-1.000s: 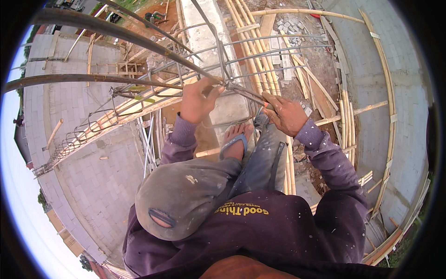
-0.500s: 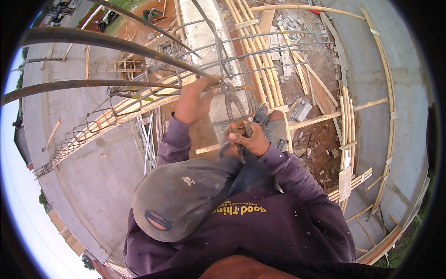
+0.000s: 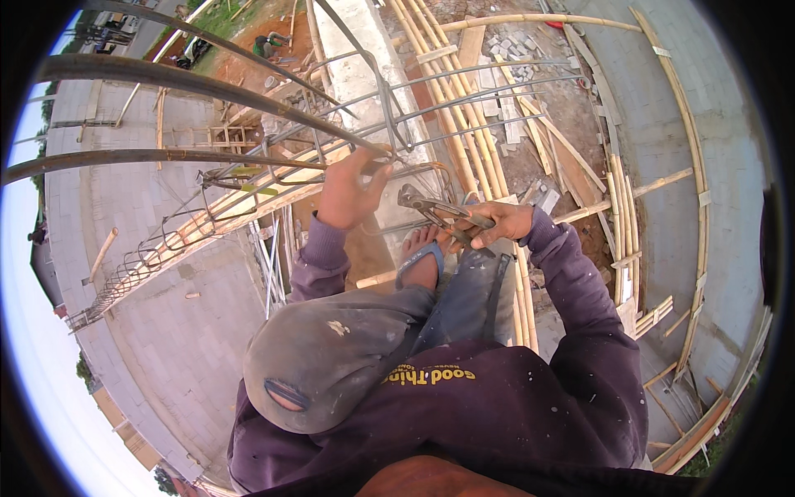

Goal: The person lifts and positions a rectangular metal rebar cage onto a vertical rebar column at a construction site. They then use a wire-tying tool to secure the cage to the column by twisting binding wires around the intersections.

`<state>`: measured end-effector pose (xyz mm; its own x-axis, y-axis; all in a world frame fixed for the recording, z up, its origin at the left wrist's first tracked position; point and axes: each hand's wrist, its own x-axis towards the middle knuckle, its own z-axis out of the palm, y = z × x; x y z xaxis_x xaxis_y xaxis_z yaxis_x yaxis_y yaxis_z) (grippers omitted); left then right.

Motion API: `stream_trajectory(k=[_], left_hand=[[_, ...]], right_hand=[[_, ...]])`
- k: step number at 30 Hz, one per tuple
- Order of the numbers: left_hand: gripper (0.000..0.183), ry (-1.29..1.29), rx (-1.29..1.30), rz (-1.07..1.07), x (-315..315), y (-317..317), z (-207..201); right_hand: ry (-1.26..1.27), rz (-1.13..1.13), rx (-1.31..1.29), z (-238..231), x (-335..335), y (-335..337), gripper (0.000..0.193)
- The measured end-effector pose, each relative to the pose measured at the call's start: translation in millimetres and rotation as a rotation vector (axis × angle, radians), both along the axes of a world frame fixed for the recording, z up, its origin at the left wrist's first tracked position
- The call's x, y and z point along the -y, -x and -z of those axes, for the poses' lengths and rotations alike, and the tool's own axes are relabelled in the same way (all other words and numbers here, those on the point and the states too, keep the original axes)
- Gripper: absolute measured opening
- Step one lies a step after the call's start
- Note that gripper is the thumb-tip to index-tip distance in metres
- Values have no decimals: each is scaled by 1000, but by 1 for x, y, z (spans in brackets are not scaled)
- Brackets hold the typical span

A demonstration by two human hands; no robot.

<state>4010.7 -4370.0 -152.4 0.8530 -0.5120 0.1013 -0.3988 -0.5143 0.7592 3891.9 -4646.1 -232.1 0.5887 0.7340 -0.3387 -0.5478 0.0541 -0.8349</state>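
Steel pincers (image 3: 421, 201) are in my right hand (image 3: 507, 222), their handles in my fingers and their jaws pointing left toward the bars. My left hand (image 3: 354, 189) is at the rebar joint, its fingers curled at the lower end of a thick rebar (image 3: 248, 98) that slants in from the upper left. Just right of the left fingertips, bent bars and a stirrup (image 3: 431, 168) meet. Any tie wire at the joint is too small to make out. The pincers' jaws are apart from the joint.
A concrete beam (image 3: 352, 33) runs away ahead. Bamboo poles (image 3: 464, 124) lie to its right, beside broken blocks (image 3: 509, 50) and planks. A rebar cage (image 3: 157, 248) extends left over timber. My sandalled foot (image 3: 424, 265) is below the joint. Another person (image 3: 269, 43) is far off at the top.
My right hand has drawn the pincers right, away from the rebar joint, and the jaws have swung from pointing up to pointing left. My left hand stays at the bars.
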Motion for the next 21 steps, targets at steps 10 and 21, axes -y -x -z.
stream_trajectory(k=[10,21], left_hand=[[26,5,23,-28,5,2,1],[41,-44,14,6,2,0,1]], right_hand=[[528,441,509,-38,-9,0,77],[864,544,1028,9,-37,-5,91]])
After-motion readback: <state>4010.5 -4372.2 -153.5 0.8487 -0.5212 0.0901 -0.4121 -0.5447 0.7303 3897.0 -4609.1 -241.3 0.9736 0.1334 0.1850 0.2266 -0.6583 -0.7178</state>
